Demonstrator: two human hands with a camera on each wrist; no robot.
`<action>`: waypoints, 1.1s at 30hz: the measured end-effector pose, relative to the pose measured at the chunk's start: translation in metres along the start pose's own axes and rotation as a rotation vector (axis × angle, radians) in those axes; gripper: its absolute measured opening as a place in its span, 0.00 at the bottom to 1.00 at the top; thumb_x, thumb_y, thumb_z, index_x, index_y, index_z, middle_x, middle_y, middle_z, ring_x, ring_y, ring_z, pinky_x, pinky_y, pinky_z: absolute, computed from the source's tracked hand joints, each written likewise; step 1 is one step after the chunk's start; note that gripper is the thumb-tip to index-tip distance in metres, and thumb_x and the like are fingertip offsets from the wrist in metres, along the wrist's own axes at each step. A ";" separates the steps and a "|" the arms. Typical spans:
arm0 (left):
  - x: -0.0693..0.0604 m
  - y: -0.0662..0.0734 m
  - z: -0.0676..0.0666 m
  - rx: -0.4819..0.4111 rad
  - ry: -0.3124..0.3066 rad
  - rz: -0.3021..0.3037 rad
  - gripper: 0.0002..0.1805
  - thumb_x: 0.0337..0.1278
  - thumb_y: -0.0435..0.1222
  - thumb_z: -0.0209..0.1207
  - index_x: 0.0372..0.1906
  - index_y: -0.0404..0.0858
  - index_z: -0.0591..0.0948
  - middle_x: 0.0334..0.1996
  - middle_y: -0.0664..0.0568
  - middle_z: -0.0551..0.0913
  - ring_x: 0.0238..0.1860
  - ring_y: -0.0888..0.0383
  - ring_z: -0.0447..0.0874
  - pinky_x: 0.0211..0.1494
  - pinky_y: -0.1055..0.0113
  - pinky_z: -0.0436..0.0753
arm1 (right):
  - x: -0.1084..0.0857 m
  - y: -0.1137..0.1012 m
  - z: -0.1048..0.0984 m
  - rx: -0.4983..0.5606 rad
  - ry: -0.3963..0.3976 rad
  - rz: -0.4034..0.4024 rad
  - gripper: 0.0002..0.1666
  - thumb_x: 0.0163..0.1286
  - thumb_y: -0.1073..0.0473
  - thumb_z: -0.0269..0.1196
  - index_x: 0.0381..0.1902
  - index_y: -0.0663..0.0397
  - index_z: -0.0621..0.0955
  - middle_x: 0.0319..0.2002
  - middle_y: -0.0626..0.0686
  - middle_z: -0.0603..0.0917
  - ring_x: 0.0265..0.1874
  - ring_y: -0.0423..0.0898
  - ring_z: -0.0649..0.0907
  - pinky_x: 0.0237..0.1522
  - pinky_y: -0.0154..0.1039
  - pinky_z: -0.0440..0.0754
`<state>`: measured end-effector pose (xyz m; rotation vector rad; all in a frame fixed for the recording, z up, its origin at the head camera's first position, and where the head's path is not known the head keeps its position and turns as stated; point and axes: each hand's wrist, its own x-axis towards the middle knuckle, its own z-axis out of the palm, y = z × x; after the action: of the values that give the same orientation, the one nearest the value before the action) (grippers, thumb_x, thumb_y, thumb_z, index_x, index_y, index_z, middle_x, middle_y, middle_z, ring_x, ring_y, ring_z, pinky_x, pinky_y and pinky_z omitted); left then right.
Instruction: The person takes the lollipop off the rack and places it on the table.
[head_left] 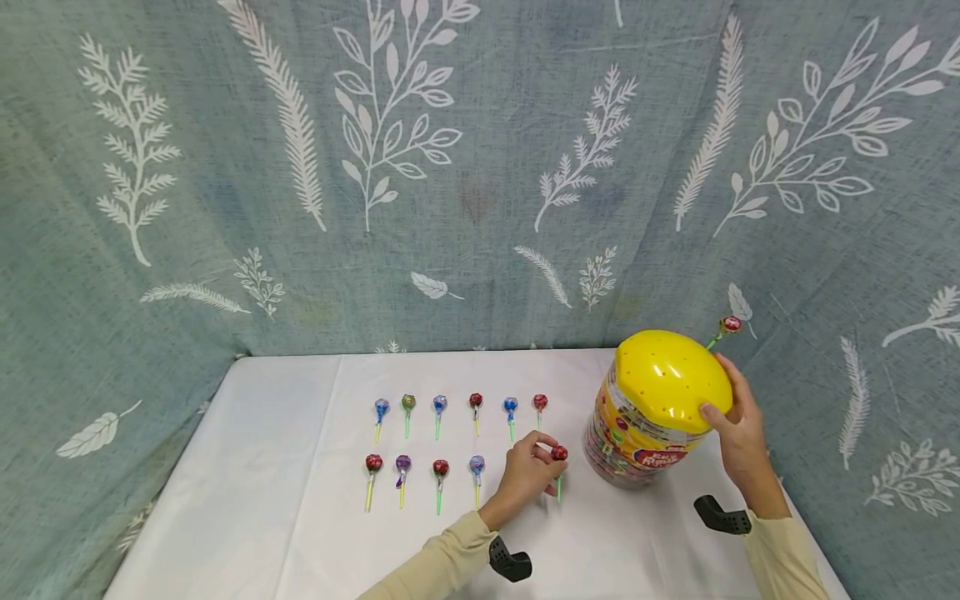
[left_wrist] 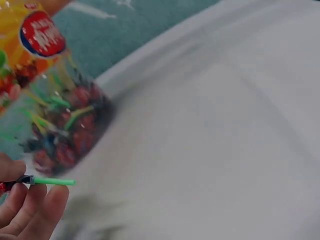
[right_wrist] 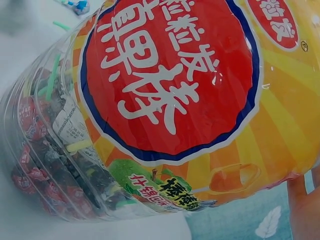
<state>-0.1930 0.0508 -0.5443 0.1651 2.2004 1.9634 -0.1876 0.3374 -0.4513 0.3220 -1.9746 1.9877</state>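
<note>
My left hand [head_left: 525,468] pinches a red-wrapped lollipop [head_left: 558,452] with a green stick, low over the table; the left wrist view shows its green stick [left_wrist: 55,181] between thumb and fingers. My right hand [head_left: 742,433] grips the clear candy jar [head_left: 637,442] near its yellow lid [head_left: 671,379], thumb on the lid's edge. The jar leans, and wrapped lollipops [right_wrist: 45,170] lie inside. Another red lollipop [head_left: 730,324] sticks out behind the lid near the right fingers; whether it is held or set in a lid hole is hidden.
Two rows of lollipops stand out on the white table [head_left: 315,533]: a back row with a blue one [head_left: 382,407], and a front row with a purple one [head_left: 403,462]. A patterned curtain [head_left: 480,200] hangs behind and at both sides.
</note>
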 end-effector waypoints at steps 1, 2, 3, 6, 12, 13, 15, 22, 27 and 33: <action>-0.001 -0.004 0.000 0.016 0.007 -0.002 0.14 0.47 0.25 0.65 0.41 0.33 0.77 0.19 0.50 0.77 0.11 0.54 0.79 0.17 0.55 0.81 | 0.000 0.000 0.000 0.002 0.000 0.000 0.40 0.65 0.75 0.50 0.73 0.52 0.55 0.63 0.50 0.64 0.52 0.42 0.71 0.51 0.25 0.73; -0.002 -0.008 0.000 0.030 0.009 -0.002 0.14 0.47 0.24 0.65 0.41 0.34 0.77 0.19 0.51 0.77 0.10 0.55 0.78 0.16 0.58 0.81 | 0.000 0.000 0.000 0.004 0.000 -0.001 0.40 0.65 0.75 0.50 0.73 0.52 0.55 0.63 0.50 0.64 0.52 0.43 0.70 0.51 0.25 0.73; -0.003 -0.012 0.000 0.046 0.011 0.010 0.14 0.47 0.24 0.65 0.40 0.34 0.77 0.19 0.51 0.77 0.10 0.56 0.78 0.15 0.60 0.80 | 0.000 0.000 0.000 0.003 0.000 -0.003 0.40 0.65 0.75 0.50 0.73 0.52 0.55 0.63 0.50 0.64 0.52 0.43 0.70 0.51 0.25 0.73; -0.004 -0.018 0.000 0.097 0.030 0.053 0.14 0.47 0.24 0.65 0.40 0.34 0.77 0.18 0.52 0.76 0.08 0.61 0.75 0.13 0.66 0.78 | 0.000 0.000 0.001 -0.004 0.004 -0.003 0.39 0.65 0.74 0.50 0.73 0.52 0.55 0.62 0.50 0.64 0.51 0.43 0.70 0.51 0.25 0.72; -0.005 -0.019 -0.002 0.272 0.129 0.150 0.14 0.43 0.24 0.66 0.38 0.34 0.77 0.16 0.57 0.75 0.12 0.71 0.69 0.18 0.75 0.73 | -0.002 0.000 0.002 -0.002 0.011 0.007 0.39 0.66 0.73 0.51 0.73 0.51 0.56 0.63 0.50 0.64 0.52 0.43 0.71 0.52 0.25 0.72; -0.006 -0.020 -0.002 0.306 0.144 0.176 0.14 0.42 0.24 0.66 0.37 0.35 0.77 0.15 0.57 0.75 0.14 0.71 0.69 0.19 0.75 0.72 | -0.002 0.000 0.002 0.001 0.015 0.009 0.39 0.66 0.73 0.51 0.73 0.51 0.56 0.63 0.50 0.65 0.52 0.43 0.71 0.51 0.25 0.72; -0.006 -0.020 -0.002 0.378 0.163 0.217 0.13 0.41 0.25 0.66 0.36 0.35 0.78 0.14 0.59 0.74 0.16 0.71 0.68 0.22 0.75 0.71 | -0.002 0.000 0.002 0.006 0.015 0.005 0.39 0.66 0.73 0.51 0.73 0.51 0.55 0.62 0.50 0.64 0.51 0.43 0.70 0.51 0.25 0.72; -0.004 -0.019 -0.004 0.686 0.161 0.286 0.07 0.42 0.27 0.66 0.27 0.35 0.77 0.11 0.59 0.70 0.15 0.66 0.67 0.17 0.72 0.67 | -0.002 0.000 0.003 0.005 0.028 0.002 0.40 0.65 0.73 0.52 0.73 0.52 0.56 0.62 0.50 0.65 0.52 0.43 0.70 0.51 0.25 0.72; -0.001 -0.017 -0.004 0.775 0.127 0.290 0.07 0.44 0.27 0.63 0.21 0.36 0.76 0.12 0.57 0.71 0.15 0.63 0.69 0.17 0.71 0.67 | -0.003 -0.001 0.003 0.000 0.024 -0.001 0.40 0.65 0.73 0.52 0.73 0.51 0.56 0.62 0.50 0.65 0.52 0.43 0.71 0.51 0.25 0.72; 0.002 -0.009 -0.007 0.727 0.074 0.294 0.05 0.41 0.25 0.62 0.26 0.33 0.78 0.12 0.58 0.71 0.15 0.65 0.66 0.17 0.73 0.66 | -0.003 0.000 0.003 -0.004 0.018 -0.008 0.39 0.65 0.73 0.51 0.73 0.52 0.55 0.62 0.51 0.64 0.52 0.43 0.70 0.52 0.25 0.72</action>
<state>-0.1965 0.0435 -0.5525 0.5436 2.9779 1.1843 -0.1848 0.3346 -0.4520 0.3096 -1.9634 1.9744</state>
